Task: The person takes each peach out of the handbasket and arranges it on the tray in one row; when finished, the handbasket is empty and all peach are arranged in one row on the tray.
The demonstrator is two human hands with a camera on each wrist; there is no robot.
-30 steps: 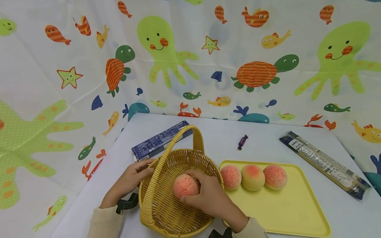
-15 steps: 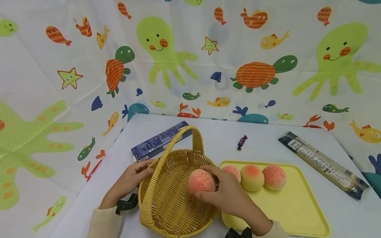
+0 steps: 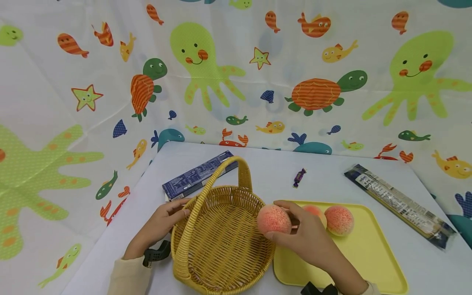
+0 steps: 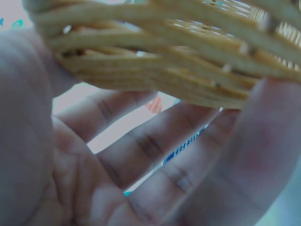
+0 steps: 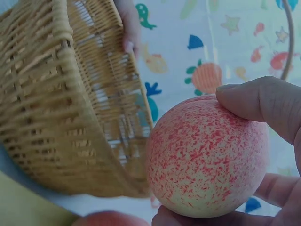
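My right hand (image 3: 309, 235) pinches a speckled pink peach (image 3: 274, 219) between thumb and fingers, above the gap where basket and tray meet. In the right wrist view that peach (image 5: 207, 157) appears beside the basket's rim. The yellow wicker basket (image 3: 221, 241) has a tall arched handle, and nothing lies inside it. My left hand (image 3: 162, 223) holds its left rim; the left wrist view shows fingers (image 4: 146, 141) against the woven wall. On the yellow tray (image 3: 368, 262) sit a pink peach (image 3: 339, 220) and a partly covered yellowish one (image 3: 313, 213). Another behind my right hand is nearly hidden.
A dark blue box (image 3: 197, 176) lies behind the basket. Farther right are a small purple wrapped candy (image 3: 299, 178) and a long packet (image 3: 400, 205). A sea-animal curtain (image 3: 236, 82) hangs behind the white table (image 3: 265, 168).
My right hand has carried the peach from inside the basket up and rightward to the tray's left edge. My left hand and the basket have stayed in place.
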